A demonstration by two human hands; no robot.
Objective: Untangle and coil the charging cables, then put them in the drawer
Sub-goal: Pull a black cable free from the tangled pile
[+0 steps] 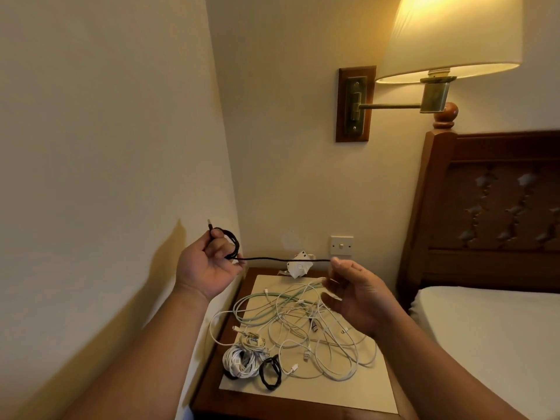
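Head view: my left hand [209,268] grips the black cable [272,259], with loops of it wound round my fingers. Its free length runs level to my right hand [360,295], which pinches it at the fingertips. Below, tangled white cables [303,322] lie on the nightstand [318,395], near a white coil [241,360] and a black coil [269,372].

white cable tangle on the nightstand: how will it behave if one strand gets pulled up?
Likely floppy: the white cable tangle lies in loose, flat loops on the nightstand. Strands cross many times, so pulling one would probably drag others along. Probably light: the cords are thin, and one loop seems to overhang the left edge, so it may slide off.
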